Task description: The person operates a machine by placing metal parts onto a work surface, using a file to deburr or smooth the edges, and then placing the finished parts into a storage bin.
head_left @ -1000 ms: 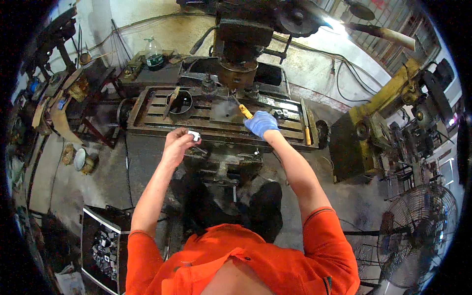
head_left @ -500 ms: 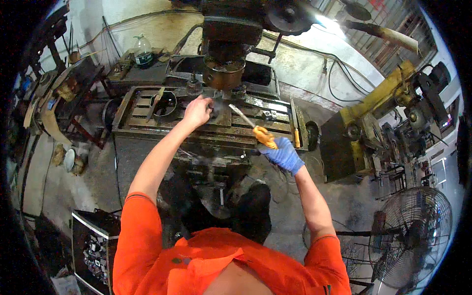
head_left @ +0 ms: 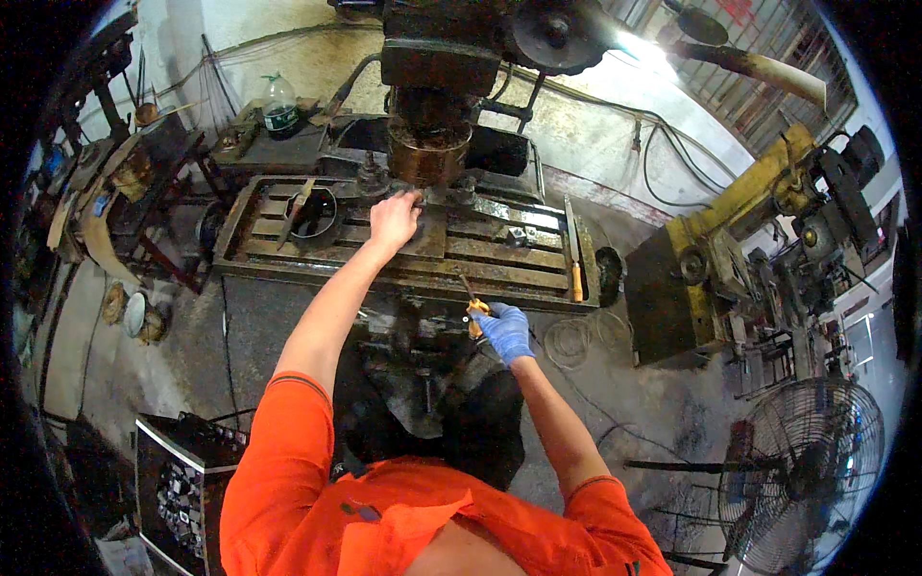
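My bare left hand (head_left: 393,220) reaches over the slotted machine table (head_left: 336,252), just below the round spindle head (head_left: 428,152). Its fingers are curled together, and what they hold, if anything, is hidden. My right hand (head_left: 506,333), in a blue glove, is closed around a yellow-handled tool (head_left: 476,309) with a thin metal shaft, in front of the table's near edge. The tool's exact kind is unclear. Left of my bare hand stands a round black pot (head_left: 315,228) with a brush (head_left: 301,204) across it. A small metal block (head_left: 520,236) sits on the table's right half.
A wooden-handled file (head_left: 576,269) lies along the table's right end. Coiled hose (head_left: 568,343) rests on the floor beyond my right hand. A large fan (head_left: 807,470) stands at lower right, a yellow machine (head_left: 691,226) at right, and a bin of metal pieces (head_left: 178,504) at lower left.
My right hand has drawn the yellow-handled tool back toward me and left, away from the spindle area. My left hand stays below the spindle head, while the view has shifted slightly.
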